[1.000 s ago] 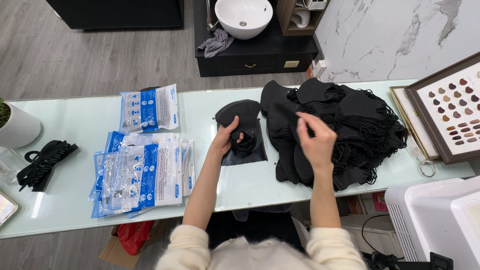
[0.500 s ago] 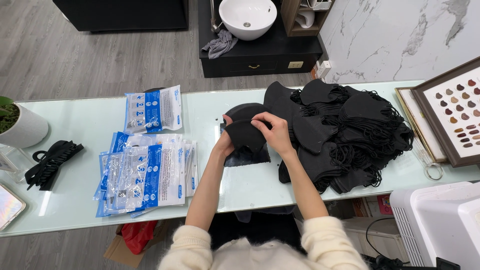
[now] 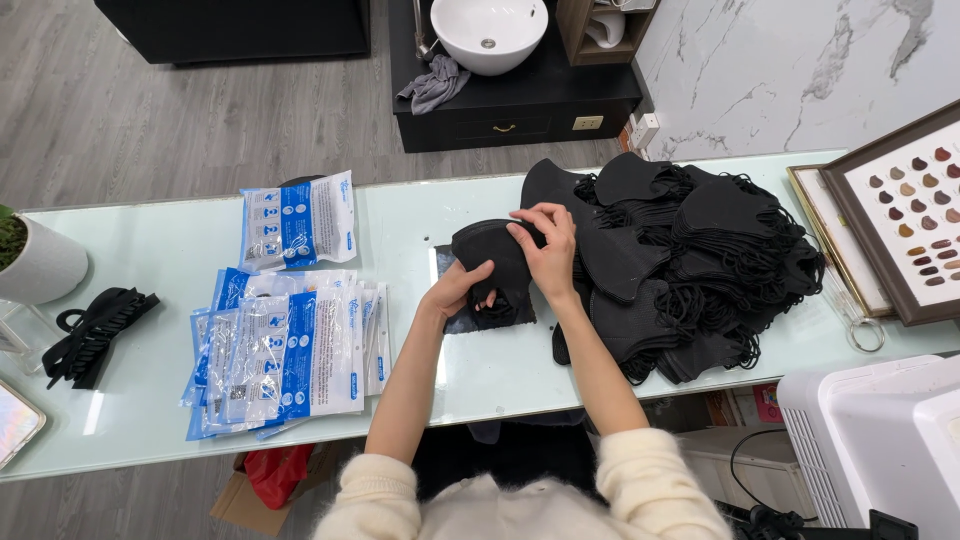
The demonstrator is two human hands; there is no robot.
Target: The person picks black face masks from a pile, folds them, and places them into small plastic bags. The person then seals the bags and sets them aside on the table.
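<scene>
A small stack of black face masks (image 3: pixel 497 262) is sitting near the middle of the pale glass worktop (image 3: pixel 160 245), and both hands are gripping it. The left hand (image 3: pixel 462 290) is cupping the stack from its near side, fingers curled under the lower edge where the ear loops are bunching. The right hand (image 3: pixel 548 250) is lying over the top right of the stack, fingers bent and pinching the upper edge of the top mask. Neither hand is spread wide; both are closing around the stack.

Just to the right, touching the right hand's wrist side, a big heap of loose black masks (image 3: pixel 690 255) is sprawling across the worktop, its ear loops tangling along the edges. Under the held stack a dark flat sheet (image 3: pixel 452 322) is showing against the glass.

To the left, well apart from the hands, a fan of clear and blue packets (image 3: pixel 285 355) is lying near the front edge, and a single packet of the same kind (image 3: pixel 298 218) is lying behind it. Farther left, a black hair clip (image 3: pixel 95 332) is resting beside a white plant pot (image 3: pixel 42 265).

At the right end, a framed board of colour samples (image 3: pixel 905 215) is leaning over the worktop's edge, and a white machine (image 3: pixel 875 440) is standing below it. Beyond the worktop, a white basin (image 3: pixel 489 30) is sitting on a black cabinet (image 3: pixel 520 105).
</scene>
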